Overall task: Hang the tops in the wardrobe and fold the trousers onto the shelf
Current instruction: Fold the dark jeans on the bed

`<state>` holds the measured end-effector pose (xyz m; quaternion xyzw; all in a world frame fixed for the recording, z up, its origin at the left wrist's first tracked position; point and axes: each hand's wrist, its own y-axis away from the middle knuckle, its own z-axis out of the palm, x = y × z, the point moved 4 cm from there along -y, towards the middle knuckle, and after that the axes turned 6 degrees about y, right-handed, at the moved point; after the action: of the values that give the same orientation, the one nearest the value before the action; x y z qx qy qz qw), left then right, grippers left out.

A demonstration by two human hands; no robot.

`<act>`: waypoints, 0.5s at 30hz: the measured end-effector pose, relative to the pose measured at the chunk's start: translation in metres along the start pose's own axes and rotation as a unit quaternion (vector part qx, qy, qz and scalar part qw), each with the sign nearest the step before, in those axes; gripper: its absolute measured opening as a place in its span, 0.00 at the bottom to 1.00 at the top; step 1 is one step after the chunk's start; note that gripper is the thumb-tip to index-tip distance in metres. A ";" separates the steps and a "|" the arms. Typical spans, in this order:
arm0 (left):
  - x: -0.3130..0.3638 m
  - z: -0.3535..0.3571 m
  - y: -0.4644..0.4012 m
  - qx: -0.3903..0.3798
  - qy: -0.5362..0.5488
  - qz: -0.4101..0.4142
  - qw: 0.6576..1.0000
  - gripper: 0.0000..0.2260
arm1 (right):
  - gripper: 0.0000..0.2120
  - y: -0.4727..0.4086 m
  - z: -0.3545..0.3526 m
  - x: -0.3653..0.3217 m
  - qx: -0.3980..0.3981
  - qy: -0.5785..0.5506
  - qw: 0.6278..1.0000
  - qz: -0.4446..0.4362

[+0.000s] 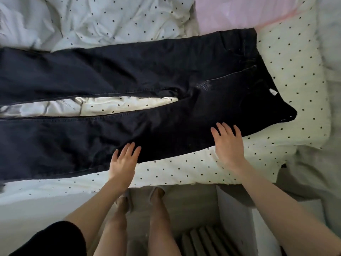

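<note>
Barely begun: dark trousers spread flat across the dotted bed, legs parted, unfolded. Left hand and right hand apart, fingers straight, resting on the near edge. No wardrobe, shelf or tops visible.

I count one pair of dark trousers, with two legs spread apart on the bed. I count two hands: one left hand and one right hand, each showing straight fingers. One polka-dot duvet lies beneath. I see one pink cloth at the top, and one radiator below.
</note>
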<state>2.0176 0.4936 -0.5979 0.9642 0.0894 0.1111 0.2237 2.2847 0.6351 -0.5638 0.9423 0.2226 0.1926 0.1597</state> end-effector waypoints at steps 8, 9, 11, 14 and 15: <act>-0.033 -0.083 -0.024 0.116 0.130 -0.105 0.979 0.11 | 0.13 -0.028 -0.061 0.029 0.012 -0.018 0.999 0.044; -0.036 -0.096 -0.030 0.139 0.139 -0.107 0.975 0.10 | 0.12 -0.034 -0.073 0.032 0.026 -0.021 0.998 0.047; -0.040 -0.121 -0.043 0.182 0.147 -0.103 0.967 0.10 | 0.11 -0.048 -0.097 0.037 0.055 -0.037 0.997 0.047; -0.050 -0.157 -0.072 0.216 0.148 -0.087 0.961 0.12 | 0.12 -0.080 -0.130 0.044 0.087 -0.020 0.994 0.057; -0.052 -0.164 -0.079 0.221 0.153 -0.082 0.960 0.13 | 0.13 -0.088 -0.136 0.046 0.100 -0.012 0.993 0.064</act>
<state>1.9159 0.6199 -0.4991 0.9504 0.2239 0.2157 -0.0033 2.2321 0.7612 -0.4655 0.9681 0.1776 0.1681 0.0545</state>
